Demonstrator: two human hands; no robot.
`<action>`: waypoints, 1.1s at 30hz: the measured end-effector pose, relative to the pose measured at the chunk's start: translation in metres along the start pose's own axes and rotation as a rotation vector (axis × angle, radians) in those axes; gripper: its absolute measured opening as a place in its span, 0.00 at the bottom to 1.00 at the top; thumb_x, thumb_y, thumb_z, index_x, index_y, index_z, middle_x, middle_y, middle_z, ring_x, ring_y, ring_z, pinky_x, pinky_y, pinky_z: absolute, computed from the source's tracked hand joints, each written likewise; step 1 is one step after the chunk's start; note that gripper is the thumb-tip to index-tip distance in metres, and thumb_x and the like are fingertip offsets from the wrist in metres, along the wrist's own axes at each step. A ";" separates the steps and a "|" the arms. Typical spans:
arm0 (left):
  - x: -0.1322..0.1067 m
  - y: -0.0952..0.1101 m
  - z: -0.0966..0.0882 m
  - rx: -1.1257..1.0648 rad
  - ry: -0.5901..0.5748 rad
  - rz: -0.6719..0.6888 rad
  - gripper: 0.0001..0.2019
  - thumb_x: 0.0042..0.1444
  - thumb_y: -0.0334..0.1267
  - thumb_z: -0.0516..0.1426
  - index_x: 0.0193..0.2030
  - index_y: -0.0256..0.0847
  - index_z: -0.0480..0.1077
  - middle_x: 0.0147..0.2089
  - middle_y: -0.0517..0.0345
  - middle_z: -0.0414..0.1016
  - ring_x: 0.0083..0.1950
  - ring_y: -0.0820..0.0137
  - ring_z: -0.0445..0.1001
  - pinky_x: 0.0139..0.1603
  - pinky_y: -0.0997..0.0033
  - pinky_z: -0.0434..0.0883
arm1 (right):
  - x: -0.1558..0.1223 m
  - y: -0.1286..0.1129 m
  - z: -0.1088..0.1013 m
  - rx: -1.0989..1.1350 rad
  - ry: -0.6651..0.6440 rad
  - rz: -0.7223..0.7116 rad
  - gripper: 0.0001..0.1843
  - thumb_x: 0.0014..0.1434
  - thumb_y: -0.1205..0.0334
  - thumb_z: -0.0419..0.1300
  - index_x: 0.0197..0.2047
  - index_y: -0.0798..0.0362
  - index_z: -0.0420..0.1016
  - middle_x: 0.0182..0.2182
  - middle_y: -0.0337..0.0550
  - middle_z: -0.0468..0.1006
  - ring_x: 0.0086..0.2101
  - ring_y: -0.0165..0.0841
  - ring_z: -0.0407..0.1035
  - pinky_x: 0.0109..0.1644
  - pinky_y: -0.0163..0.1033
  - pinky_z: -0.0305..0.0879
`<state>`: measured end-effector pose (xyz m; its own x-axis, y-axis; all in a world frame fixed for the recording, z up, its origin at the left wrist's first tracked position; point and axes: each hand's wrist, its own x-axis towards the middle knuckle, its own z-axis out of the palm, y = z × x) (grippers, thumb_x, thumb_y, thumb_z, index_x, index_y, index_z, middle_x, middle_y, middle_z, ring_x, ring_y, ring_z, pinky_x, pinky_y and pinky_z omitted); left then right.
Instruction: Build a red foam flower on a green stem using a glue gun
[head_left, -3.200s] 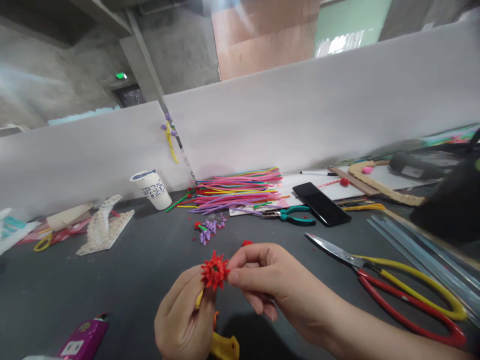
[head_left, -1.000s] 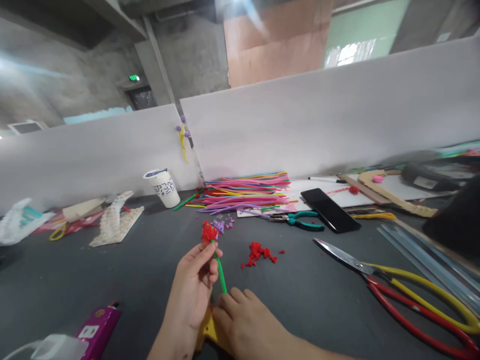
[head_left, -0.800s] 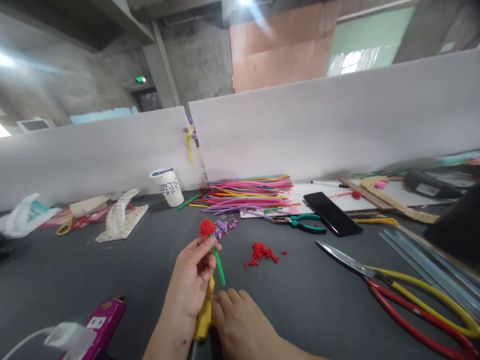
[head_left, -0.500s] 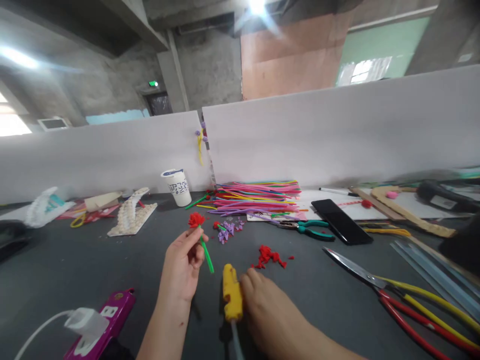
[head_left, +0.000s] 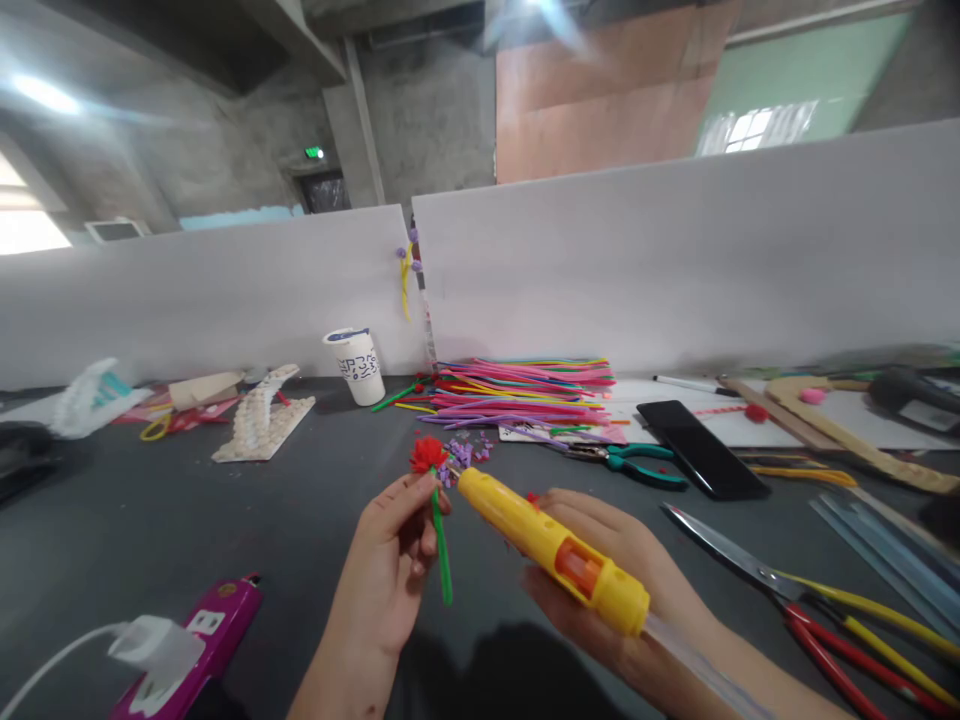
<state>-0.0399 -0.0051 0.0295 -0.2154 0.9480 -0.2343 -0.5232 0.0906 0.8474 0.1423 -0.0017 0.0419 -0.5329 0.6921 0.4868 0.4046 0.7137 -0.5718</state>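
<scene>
Holding one flower [head_left: 428,457], one glue gun [head_left: 541,535]

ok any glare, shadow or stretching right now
In the head view, the white ceiling light at upper left throws a bluish streak; same view, soft shadow below the yellow plastic glue gun; same view, red-and-yellow-handled metal scissors seem stretched.

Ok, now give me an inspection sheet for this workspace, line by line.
Surface: dark tabletop, purple bits scattered on it.
Job items: red flower with green stem; yellow glue gun, its tip near the flower, contact unclear.
Clutter: scissors, pliers, phone, bundle of coloured sticks.
Hands: left hand pinches the stem; right hand grips the glue gun.
Cables: white cable to a plug in a purple power strip.
Surroundings: white partition, window beyond.
</scene>
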 end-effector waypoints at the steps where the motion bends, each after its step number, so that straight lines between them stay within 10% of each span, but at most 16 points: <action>1: 0.000 -0.001 0.000 -0.011 -0.008 -0.003 0.13 0.37 0.41 0.68 0.20 0.36 0.71 0.11 0.68 0.63 0.11 0.85 0.55 0.08 0.90 0.50 | -0.001 0.001 0.001 -0.028 -0.003 -0.029 0.12 0.59 0.61 0.51 0.24 0.50 0.58 0.23 0.38 0.65 0.24 0.29 0.59 0.27 0.35 0.53; 33: -0.003 -0.004 0.004 -0.045 -0.028 -0.005 0.12 0.39 0.38 0.68 0.23 0.36 0.70 0.17 0.66 0.71 0.12 0.86 0.58 0.08 0.90 0.51 | 0.000 0.004 0.007 -0.083 -0.010 0.056 0.15 0.58 0.58 0.51 0.22 0.50 0.55 0.20 0.37 0.63 0.21 0.28 0.57 0.25 0.35 0.52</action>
<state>-0.0335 -0.0069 0.0285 -0.1895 0.9558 -0.2248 -0.5608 0.0826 0.8238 0.1386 0.0004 0.0345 -0.5144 0.7308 0.4488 0.4945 0.6803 -0.5410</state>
